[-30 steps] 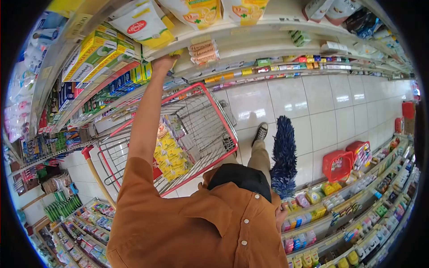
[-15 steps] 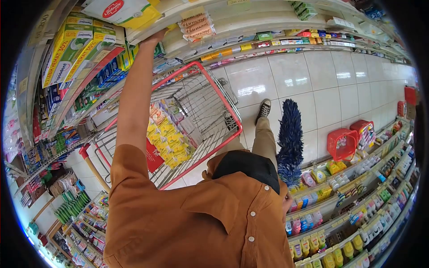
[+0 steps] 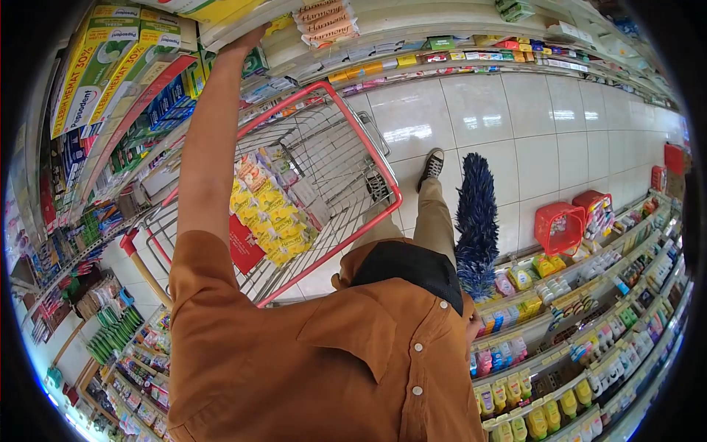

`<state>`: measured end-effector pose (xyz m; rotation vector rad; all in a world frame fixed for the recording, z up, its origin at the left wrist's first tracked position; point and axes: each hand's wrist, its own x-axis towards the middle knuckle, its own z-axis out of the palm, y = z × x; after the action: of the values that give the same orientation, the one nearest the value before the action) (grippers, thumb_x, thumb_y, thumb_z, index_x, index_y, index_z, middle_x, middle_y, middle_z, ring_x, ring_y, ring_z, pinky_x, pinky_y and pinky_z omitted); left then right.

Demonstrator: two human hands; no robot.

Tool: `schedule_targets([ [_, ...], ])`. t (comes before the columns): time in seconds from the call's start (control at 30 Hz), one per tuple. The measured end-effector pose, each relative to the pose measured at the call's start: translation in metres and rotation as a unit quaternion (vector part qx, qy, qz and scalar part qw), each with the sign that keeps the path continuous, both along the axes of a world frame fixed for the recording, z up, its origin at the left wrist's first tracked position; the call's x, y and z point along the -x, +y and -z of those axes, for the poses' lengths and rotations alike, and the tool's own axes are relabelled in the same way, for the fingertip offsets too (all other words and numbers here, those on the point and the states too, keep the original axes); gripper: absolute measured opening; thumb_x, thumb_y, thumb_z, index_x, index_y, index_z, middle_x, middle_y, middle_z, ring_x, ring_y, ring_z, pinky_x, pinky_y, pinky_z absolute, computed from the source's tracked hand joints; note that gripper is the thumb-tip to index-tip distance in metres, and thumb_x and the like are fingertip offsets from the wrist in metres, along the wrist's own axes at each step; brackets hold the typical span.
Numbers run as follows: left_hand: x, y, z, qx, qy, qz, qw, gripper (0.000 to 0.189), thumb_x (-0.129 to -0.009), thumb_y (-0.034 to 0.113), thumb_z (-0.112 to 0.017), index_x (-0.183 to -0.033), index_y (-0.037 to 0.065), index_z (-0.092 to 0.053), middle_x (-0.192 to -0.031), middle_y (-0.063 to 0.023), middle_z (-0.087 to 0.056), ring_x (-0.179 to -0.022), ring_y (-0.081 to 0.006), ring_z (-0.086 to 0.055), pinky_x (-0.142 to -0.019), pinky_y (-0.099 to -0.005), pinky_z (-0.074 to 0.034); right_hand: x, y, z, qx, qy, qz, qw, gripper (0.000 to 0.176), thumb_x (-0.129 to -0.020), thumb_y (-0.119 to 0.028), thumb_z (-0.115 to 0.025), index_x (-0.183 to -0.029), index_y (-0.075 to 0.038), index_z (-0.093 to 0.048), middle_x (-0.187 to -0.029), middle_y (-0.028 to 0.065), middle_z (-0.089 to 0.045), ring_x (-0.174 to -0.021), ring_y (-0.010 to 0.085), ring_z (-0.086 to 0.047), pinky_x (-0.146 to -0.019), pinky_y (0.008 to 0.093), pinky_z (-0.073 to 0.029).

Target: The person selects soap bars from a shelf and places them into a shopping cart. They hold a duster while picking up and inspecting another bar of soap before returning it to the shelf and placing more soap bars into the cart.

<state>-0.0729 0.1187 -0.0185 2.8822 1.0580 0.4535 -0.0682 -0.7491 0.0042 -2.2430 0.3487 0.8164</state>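
Observation:
My left hand (image 3: 250, 40) reaches into the shelf at the top, its fingertips right at a yellow pack (image 3: 280, 23). The shelf edge and packs hide most of its fingers. Beside it lie orange-and-white Harmony soap packs (image 3: 325, 23). My right hand (image 3: 473, 324), mostly hidden behind my shirt, is closed on a fluffy dark blue duster (image 3: 477, 225) that points away from me over the floor. Below my left arm stands a wire shopping cart (image 3: 394, 195) with a red rim, holding yellow Harmony soap packs (image 3: 272, 221).
Pepsodent toothpaste boxes (image 3: 96, 74) are stacked on the left shelf. Red shopping baskets (image 3: 560, 228) stand on the tiled floor (image 3: 479, 110) at right. Shelves of bottles (image 3: 545, 416) line the lower right. A wooden handle (image 3: 146, 276) leans by the cart.
The view has shifted slightly, so the shelf, cart and duster sit a little higher in the picture. My left hand stays at the same shelf spot, and my right hand keeps the duster.

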Motion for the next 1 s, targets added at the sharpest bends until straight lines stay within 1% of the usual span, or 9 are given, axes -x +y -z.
schedule_targets([
  [0.4, 0.002, 0.0, 0.009, -0.019, -0.005, -0.018, 1.0, 0.045, -0.086, 0.039, -0.063, -0.117, 0.006, -0.057, -0.093, -0.0173, -0.066, -0.082, -0.0292, -0.065, -0.08, -0.0438, -0.049, -0.003, 0.008, 0.0, 0.02, -0.018, 0.018, 0.999, 0.033, -0.087, -0.021, -0.066, -0.103, 0.006, -0.064, -0.077, 0.0081, -0.066, -0.065, 0.0082, -0.054, -0.055, 0.0254, -0.043],
  [0.5, 0.012, -0.008, 0.015, -0.023, -0.01, -0.051, 0.998, 0.047, -0.086, 0.04, -0.062, -0.118, 0.006, -0.057, -0.096, -0.0179, -0.066, -0.086, -0.0303, -0.065, -0.083, -0.0447, -0.048, -0.006, 0.011, 0.0, 0.024, -0.005, 0.023, 0.999, 0.03, -0.086, -0.02, -0.066, -0.103, 0.006, -0.065, -0.078, 0.0075, -0.065, -0.064, 0.0081, -0.054, -0.055, 0.0255, -0.043],
  [0.6, 0.026, -0.034, 0.012, -0.001, -0.018, -0.105, 0.994, 0.048, -0.085, 0.039, -0.064, -0.118, 0.005, -0.056, -0.099, -0.0185, -0.065, -0.096, -0.0358, -0.061, -0.085, -0.0447, -0.047, -0.012, -0.008, 0.015, -0.005, -0.005, -0.014, 1.0, 0.029, -0.085, -0.019, -0.066, -0.102, 0.005, -0.065, -0.079, 0.0078, -0.066, -0.065, 0.0083, -0.055, -0.056, 0.0257, -0.043],
  [0.67, 0.034, -0.07, -0.009, 0.018, -0.053, -0.076, 0.996, 0.043, -0.085, 0.033, -0.065, -0.117, 0.006, -0.056, -0.109, -0.0176, -0.063, -0.104, -0.0372, -0.058, -0.088, -0.0439, -0.046, -0.016, -0.012, 0.022, -0.03, -0.013, -0.046, 0.998, 0.028, -0.084, -0.019, -0.067, -0.101, 0.004, -0.066, -0.08, 0.0083, -0.067, -0.067, 0.0086, -0.056, -0.057, 0.0256, -0.045],
  [0.7, 0.04, -0.089, -0.021, 0.025, -0.069, -0.062, 0.995, 0.041, -0.085, 0.03, -0.065, -0.116, 0.006, -0.056, -0.114, -0.0172, -0.061, -0.107, -0.038, -0.056, -0.09, -0.0435, -0.046, -0.017, -0.016, 0.031, -0.043, -0.025, -0.019, 0.999, 0.028, -0.083, -0.019, -0.067, -0.099, 0.004, -0.066, -0.079, 0.0087, -0.067, -0.068, 0.0083, -0.057, -0.057, 0.0258, -0.045],
  [0.77, 0.056, -0.127, -0.043, 0.028, -0.157, 0.081, 0.984, 0.034, -0.084, 0.02, -0.067, -0.114, 0.007, -0.057, -0.125, -0.0153, -0.055, -0.116, -0.0381, -0.05, -0.095, -0.0429, -0.043, -0.022, -0.023, 0.042, -0.043, -0.029, -0.018, 0.998, 0.028, -0.083, -0.019, -0.067, -0.099, 0.004, -0.066, -0.079, 0.0088, -0.067, -0.068, 0.0083, -0.057, -0.057, 0.0258, -0.045],
  [0.83, 0.069, -0.165, -0.06, -0.005, -0.12, 0.12, 0.985, 0.029, -0.081, 0.011, -0.068, -0.109, 0.009, -0.059, -0.121, -0.0159, -0.055, -0.119, -0.0362, -0.047, -0.095, -0.0442, -0.044, -0.028, -0.021, 0.043, -0.034, -0.023, -0.028, 0.999, 0.028, -0.083, -0.019, -0.067, -0.099, 0.004, -0.066, -0.078, 0.0089, -0.067, -0.068, 0.0083, -0.057, -0.057, 0.0258, -0.045],
  [0.9, 0.092, -0.193, -0.063, 0.043, -0.143, 0.14, 0.979, 0.025, -0.081, 0.012, -0.068, -0.104, 0.007, -0.06, -0.113, -0.0147, -0.058, -0.111, -0.0337, -0.053, -0.092, -0.0418, -0.046, -0.035, -0.02, 0.043, -0.027, -0.017, -0.04, 0.999, 0.028, -0.083, -0.019, -0.067, -0.099, 0.004, -0.066, -0.078, 0.009, -0.067, -0.068, 0.0083, -0.057, -0.057, 0.0258, -0.045],
  [1.0, 0.139, -0.24, -0.064, 0.282, -0.116, -0.001, 0.952, 0.024, -0.08, 0.011, -0.069, -0.102, 0.006, -0.06, -0.105, -0.0128, -0.061, -0.101, -0.0297, -0.059, -0.086, -0.0387, -0.048, -0.044, -0.016, 0.044, -0.021, -0.013, -0.057, 0.998, 0.028, -0.083, -0.019, -0.068, -0.098, 0.004, -0.066, -0.078, 0.0091, -0.067, -0.068, 0.0083, -0.057, -0.057, 0.0258, -0.045],
])
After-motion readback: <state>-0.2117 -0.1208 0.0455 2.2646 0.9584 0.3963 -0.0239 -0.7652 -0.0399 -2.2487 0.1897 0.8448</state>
